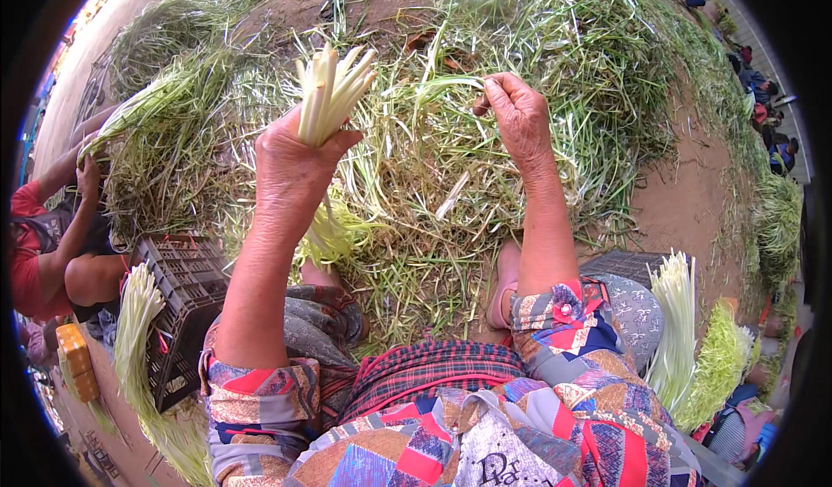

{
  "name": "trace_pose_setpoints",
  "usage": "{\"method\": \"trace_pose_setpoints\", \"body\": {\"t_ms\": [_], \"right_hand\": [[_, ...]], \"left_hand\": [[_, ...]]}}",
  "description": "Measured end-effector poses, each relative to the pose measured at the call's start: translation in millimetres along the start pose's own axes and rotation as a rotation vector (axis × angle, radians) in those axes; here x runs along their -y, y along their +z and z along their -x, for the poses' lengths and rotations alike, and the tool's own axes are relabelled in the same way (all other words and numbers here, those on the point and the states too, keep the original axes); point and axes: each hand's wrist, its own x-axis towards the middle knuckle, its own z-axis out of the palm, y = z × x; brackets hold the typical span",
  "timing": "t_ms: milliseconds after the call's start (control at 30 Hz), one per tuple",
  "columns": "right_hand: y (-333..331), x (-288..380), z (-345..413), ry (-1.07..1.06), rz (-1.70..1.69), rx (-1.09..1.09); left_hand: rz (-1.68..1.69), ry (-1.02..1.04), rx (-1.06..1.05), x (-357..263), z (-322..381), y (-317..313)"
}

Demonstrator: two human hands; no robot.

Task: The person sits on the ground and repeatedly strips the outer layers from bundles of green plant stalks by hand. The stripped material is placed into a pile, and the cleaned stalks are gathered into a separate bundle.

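My left hand (299,155) is closed around a bundle of pale stalks (328,94), cut ends up, with yellow-green leafy ends hanging below the fist. To its right, my right hand (517,113) pinches a thin green leaf strand (455,81) between thumb and fingers, apart from the bundle. Beneath both hands lies a thick layer of loose green and dried leaf litter (422,181). A long bundle of pale stalks (140,344) rests beside a black plastic crate (185,305) at my left, and another pale bundle (673,318) stands at my right.
A co-worker in a red shirt (39,246) sits at the left, holding a long leafy bundle (143,107). A large heap of green leaves (591,51) rises at the upper right. Another crate (614,266) is partly hidden by my right knee. Several people (783,152) sit at the far right.
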Motion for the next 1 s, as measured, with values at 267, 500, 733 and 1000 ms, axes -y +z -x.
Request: {"method": "trace_pose_setpoints", "body": {"t_ms": [267,500,733,1000], "right_hand": [[26,52,22,-0.066,-0.218,0.350],[31,36,18,-0.323,0.285,-0.040],[-11,-89,-3,-0.181,0.779,-0.527],[-39,-189,41,0.755,0.861,-0.072]], "left_hand": [[-0.043,0.200,0.101,-9,-4,32],[0.046,0.128,0.279,-14,-5,34],[0.188,-0.164,0.260,-11,-14,-16],[0.222,-0.236,0.176,-4,-14,-18]]}}
